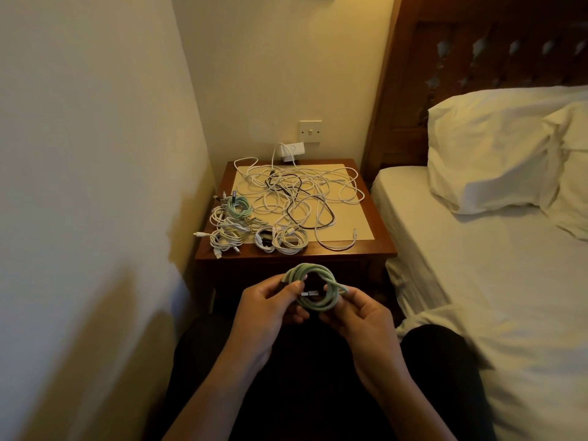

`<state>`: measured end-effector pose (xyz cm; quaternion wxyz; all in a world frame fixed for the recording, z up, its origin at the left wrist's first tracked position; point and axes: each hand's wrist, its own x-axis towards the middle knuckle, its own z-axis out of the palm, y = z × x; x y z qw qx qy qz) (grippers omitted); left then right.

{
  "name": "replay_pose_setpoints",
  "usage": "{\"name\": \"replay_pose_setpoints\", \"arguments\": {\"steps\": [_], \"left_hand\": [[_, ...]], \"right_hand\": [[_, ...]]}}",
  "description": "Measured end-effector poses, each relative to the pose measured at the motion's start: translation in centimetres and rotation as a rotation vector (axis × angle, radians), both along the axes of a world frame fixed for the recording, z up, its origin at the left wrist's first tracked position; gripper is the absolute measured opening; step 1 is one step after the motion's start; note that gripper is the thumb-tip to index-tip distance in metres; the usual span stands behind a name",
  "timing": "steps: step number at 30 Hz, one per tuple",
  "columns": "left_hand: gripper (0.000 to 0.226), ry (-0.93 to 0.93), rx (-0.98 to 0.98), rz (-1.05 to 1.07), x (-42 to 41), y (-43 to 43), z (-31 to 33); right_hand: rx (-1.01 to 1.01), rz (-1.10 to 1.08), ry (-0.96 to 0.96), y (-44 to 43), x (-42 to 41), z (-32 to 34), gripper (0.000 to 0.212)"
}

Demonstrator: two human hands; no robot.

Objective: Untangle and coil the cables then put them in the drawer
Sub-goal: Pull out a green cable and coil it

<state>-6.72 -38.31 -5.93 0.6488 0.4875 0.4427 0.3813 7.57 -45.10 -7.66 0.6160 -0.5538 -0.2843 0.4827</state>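
Fingers (276, 282) of the left hand (264, 308) curl round the left side of the green cable coil (313, 268), with the thumb pressed on the loops from the front. The right hand (362, 316) pinches the right side of the coil, where one strand leaves the loops and runs across its fingertips. The coil hangs between both hands in the lower centre of the frame, clear of the nightstand (350, 253), with its ring facing the camera. The metal plug (310, 294) lies horizontally across the opening of the ring, just beside the left thumb. Judgement: winding is nearly complete, and the loose end needs tucking before release. The finished coils (224, 238) lie on the left front part of the nightstand top, up and to the left of the hands, so the left hand is the nearer one for setting this coil down there. The tangled cables (299, 198), white and black, cover the centre of the top, behind the finished coils and well apart from the hands. The drawer presumably sits under the top, directly above the hands in the frame, but that front is in shadow and whether it is open cannot be told. Risk: releasing the left hand first may let the loops spring apart.
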Motion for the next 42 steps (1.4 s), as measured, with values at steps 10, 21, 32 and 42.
{"name": "replay_pose_setpoints", "arguments": {"steps": [10, 21, 32, 42], "left_hand": [[0.022, -0.059, -0.225, -0.190, -1.2, 1.1, 0.6], [0.027, 0.322, -0.004, -0.232, -2.3, 1.8, 1.0], [0.046, 0.018, -0.173, -0.414, -3.5, 2.5, 1.6], [0.046, 0.217, -0.009, -0.337, -3.2, 1.8, 1.2]], "right_hand": [[-0.129, 0.297, -0.203, -0.5, 0.7, 0.2, 0.046], [-0.146, 0.251, -0.713, -0.6, 0.4, 0.7, 0.015], [-0.256, 0.344, -0.519, -0.4, 0.5, 0.5, 0.024], [-0.224, 0.380, -0.545, -0.8, 1.0, 0.9, 0.017]]}}
